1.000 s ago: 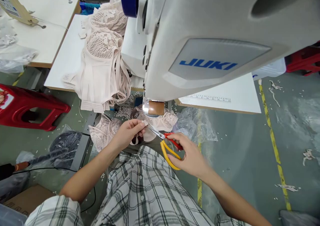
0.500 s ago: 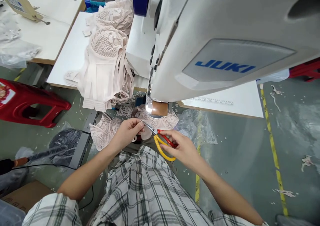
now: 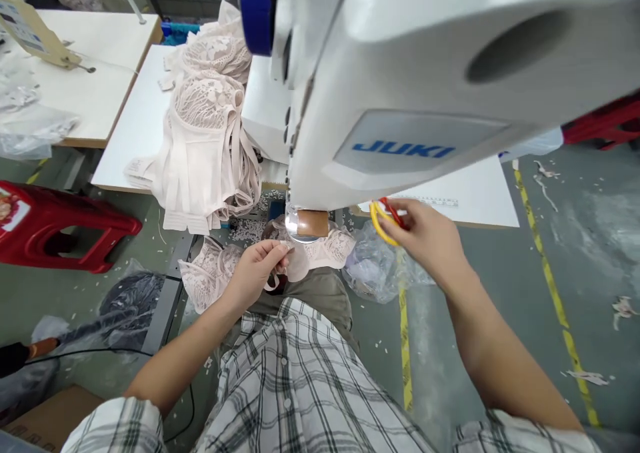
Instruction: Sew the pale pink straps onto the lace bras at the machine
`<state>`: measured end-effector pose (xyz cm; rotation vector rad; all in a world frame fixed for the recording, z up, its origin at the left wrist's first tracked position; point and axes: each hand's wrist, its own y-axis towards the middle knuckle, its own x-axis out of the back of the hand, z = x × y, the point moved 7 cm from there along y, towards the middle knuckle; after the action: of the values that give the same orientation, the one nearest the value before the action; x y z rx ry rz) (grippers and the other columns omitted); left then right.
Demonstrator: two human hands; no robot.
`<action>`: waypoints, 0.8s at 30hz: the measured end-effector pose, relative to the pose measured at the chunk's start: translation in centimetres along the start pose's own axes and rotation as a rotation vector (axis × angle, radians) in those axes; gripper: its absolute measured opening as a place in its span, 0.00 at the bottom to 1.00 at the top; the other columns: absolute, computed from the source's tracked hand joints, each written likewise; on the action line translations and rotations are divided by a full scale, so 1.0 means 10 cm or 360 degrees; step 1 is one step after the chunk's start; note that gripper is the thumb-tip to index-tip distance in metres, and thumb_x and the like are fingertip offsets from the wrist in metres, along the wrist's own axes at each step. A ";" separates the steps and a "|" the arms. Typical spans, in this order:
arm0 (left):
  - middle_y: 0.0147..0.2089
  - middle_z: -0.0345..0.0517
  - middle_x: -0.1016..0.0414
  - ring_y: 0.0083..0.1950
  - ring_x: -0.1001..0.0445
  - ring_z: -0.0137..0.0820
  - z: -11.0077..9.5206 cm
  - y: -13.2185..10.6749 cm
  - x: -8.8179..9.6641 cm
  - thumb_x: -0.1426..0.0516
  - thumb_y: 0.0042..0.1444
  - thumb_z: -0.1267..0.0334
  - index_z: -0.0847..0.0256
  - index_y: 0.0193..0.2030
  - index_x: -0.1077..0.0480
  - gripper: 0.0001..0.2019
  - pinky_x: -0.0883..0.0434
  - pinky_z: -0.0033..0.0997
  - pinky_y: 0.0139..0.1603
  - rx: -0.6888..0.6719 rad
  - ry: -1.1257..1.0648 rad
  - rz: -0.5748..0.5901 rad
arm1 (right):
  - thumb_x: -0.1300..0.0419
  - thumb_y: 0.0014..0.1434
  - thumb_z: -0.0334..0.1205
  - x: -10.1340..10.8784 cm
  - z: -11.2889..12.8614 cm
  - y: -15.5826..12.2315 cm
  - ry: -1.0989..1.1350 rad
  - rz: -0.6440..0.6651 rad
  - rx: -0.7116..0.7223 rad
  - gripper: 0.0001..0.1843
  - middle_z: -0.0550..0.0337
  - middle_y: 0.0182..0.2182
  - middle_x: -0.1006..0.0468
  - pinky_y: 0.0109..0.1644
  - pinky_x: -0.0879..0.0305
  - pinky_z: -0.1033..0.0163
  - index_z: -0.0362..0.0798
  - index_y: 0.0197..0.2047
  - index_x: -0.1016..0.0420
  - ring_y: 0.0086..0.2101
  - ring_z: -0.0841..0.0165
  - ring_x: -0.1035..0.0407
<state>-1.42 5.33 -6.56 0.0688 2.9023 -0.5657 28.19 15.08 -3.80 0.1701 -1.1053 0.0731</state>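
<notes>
My left hand [image 3: 260, 266] is closed in a pinch on the edge of a pale pink lace bra [image 3: 331, 247]. One lace cup spreads left of that hand, and the other lies to its right, partly under the sewing machine's head. Off to the right, my right hand [image 3: 425, 229] grips a pair of scissors [image 3: 383, 225] by their yellow and red handles. The scissors are at the machine head's lower edge, above the right part of the table; their blades do not show.
The white JUKI sewing machine [image 3: 400, 149] fills the upper right. A pile of similar bras [image 3: 200, 146] hangs over the table's front edge on the left. A red stool [image 3: 65, 226] stands at far left. Clear plastic [image 3: 370, 259] lies on the right, low down.
My right hand has carried the scissors up and right, away from my left hand. The left hand stays pinched on the bra. The view has shifted slightly.
</notes>
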 end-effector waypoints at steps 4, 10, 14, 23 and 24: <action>0.28 0.42 0.28 0.27 0.33 0.26 -0.03 -0.03 -0.08 0.45 0.63 0.52 0.61 0.27 0.33 0.18 0.33 0.27 0.33 0.0118 0.0113 0.0182 | 0.41 0.63 0.46 0.11 0.37 0.14 -0.0119 -0.0356 0.0380 0.21 0.40 0.50 0.25 0.54 0.33 0.44 0.42 0.54 0.27 0.52 0.49 0.31; 0.27 0.45 0.23 0.21 0.32 0.28 -0.05 -0.17 -0.33 0.48 0.63 0.53 0.60 0.27 0.30 0.18 0.33 0.29 0.27 0.0371 0.0523 0.0680 | 0.48 0.68 0.40 -0.54 1.38 -0.71 0.0420 0.0362 0.1264 0.14 0.51 0.47 0.20 0.47 0.26 0.54 0.53 0.53 0.26 0.46 0.60 0.25; 0.30 0.47 0.23 0.28 0.29 0.32 -0.21 -0.12 -0.07 0.46 0.62 0.54 0.60 0.31 0.26 0.15 0.33 0.31 0.32 -0.0181 0.0966 0.0116 | 0.48 0.67 0.45 -0.64 1.00 -0.54 0.0527 0.0267 0.0697 0.12 0.52 0.37 0.19 0.37 0.28 0.56 0.52 0.40 0.23 0.35 0.60 0.24; 0.49 0.58 0.24 0.45 0.23 0.45 0.92 -0.13 -0.59 0.43 0.44 0.25 0.54 0.73 0.54 0.56 0.29 0.45 0.47 0.0321 -0.0572 0.0446 | 0.40 0.56 0.55 -1.06 0.77 -0.68 0.2190 0.0709 -0.0766 0.16 0.59 0.21 0.30 0.24 0.32 0.60 0.51 0.32 0.32 0.21 0.66 0.33; 0.53 0.59 0.26 0.47 0.23 0.47 0.97 -0.19 -0.64 0.47 0.40 0.20 0.53 0.73 0.54 0.59 0.29 0.46 0.47 0.0344 -0.0614 0.0404 | 0.39 0.55 0.54 -1.09 0.88 -0.76 0.2304 0.0811 -0.0804 0.16 0.61 0.20 0.32 0.23 0.34 0.62 0.50 0.32 0.32 0.21 0.68 0.34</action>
<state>6.36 -0.13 -13.55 0.3152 2.4053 -0.7489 16.68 6.38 -10.43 -0.5679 0.3273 0.3085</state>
